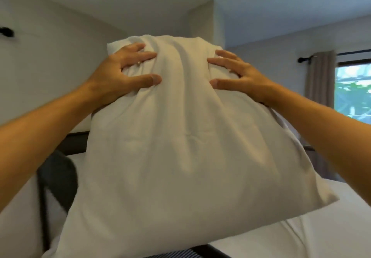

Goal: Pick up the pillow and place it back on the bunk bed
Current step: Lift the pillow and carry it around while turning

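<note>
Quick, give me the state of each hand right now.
Left hand: closed on the pillow, gripping near its top.
Right hand: closed on the same pillow, gripping near its top.

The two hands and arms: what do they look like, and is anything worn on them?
Both arms are bare up to the frame edge, with no sleeves, gloves or watch in view. The left hand seems to have a small ring on one finger, though blurred. The right hand shows no jewellery.
</note>
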`<state>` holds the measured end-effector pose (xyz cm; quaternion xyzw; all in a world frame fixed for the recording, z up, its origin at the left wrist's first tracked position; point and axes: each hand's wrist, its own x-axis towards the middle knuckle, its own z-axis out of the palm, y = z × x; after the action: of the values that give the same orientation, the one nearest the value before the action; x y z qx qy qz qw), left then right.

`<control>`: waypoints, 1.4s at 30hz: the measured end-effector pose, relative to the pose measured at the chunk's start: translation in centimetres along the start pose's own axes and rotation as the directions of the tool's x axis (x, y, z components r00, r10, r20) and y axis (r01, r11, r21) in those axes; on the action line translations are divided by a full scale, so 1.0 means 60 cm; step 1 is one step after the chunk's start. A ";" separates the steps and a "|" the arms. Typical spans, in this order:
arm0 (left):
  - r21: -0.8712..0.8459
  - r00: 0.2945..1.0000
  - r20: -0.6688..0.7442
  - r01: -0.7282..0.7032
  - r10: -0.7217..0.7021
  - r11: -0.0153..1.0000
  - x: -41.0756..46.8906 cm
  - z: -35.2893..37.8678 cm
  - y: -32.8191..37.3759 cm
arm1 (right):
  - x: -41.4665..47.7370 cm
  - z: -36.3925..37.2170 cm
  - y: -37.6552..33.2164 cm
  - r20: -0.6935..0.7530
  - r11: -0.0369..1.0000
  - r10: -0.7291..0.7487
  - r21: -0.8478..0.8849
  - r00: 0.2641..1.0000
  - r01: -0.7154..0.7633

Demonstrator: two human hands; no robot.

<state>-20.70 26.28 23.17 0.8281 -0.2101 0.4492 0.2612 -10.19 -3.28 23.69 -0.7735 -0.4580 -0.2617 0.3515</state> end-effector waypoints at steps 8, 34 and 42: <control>0.253 0.976 -0.094 0.216 -0.198 0.943 -0.143 -0.142 -0.002 | 0.064 0.180 -0.052 0.134 0.951 -0.177 0.277 0.975 0.135; 0.504 0.734 -0.300 0.665 -0.610 0.551 -0.604 -0.426 0.027 | -0.038 0.656 -0.357 0.428 0.756 -0.425 0.652 0.798 0.053; 0.471 0.704 -0.240 0.687 -0.669 0.554 -0.721 -0.487 -0.056 | -0.075 0.786 -0.411 0.502 0.822 -0.375 0.569 0.779 0.029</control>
<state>-59.26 51.92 -1.13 0.8749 0.2607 0.3667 0.1793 -30.29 39.54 -1.12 -0.6307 -0.6821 0.0932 0.3582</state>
